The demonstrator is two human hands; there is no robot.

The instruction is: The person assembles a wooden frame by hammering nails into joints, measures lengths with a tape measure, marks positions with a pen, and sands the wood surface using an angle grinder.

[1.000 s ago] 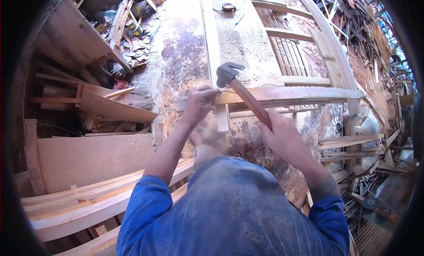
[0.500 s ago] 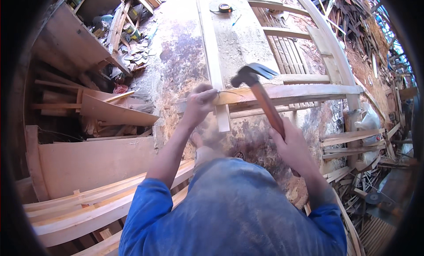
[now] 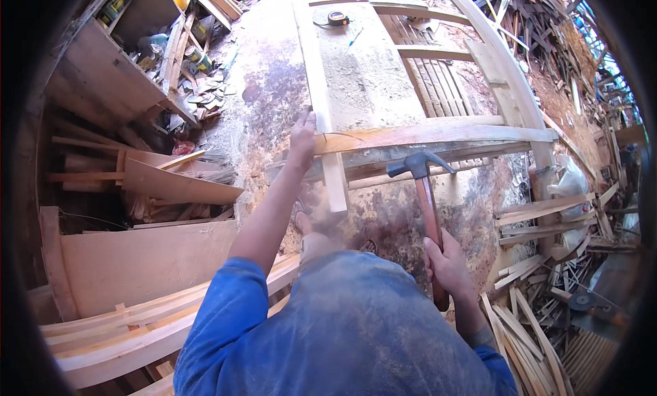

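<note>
My right hand is wrapped round the wooden handle of a claw hammer, its dark head held just on the near side of the frame's crosspiece. My left hand grips the left edge of a long pale wooden rail, close to where that rail meets the crosspiece. The near end of the rail juts out past the crosspiece towards me. These pieces belong to a wooden frame with several slats, raised on a worn work surface. The fingers' far side is hidden by the rail.
A tape measure and a blue pen lie on the board within the frame. Open cabinets with scraps stand at left. Long planks are stacked at lower left, and wood offcuts lie at right.
My right hand has drawn the hammer down and towards me, away from the crosspiece. My left hand has shifted left and up, from the crosspiece's end onto the rail's edge.
</note>
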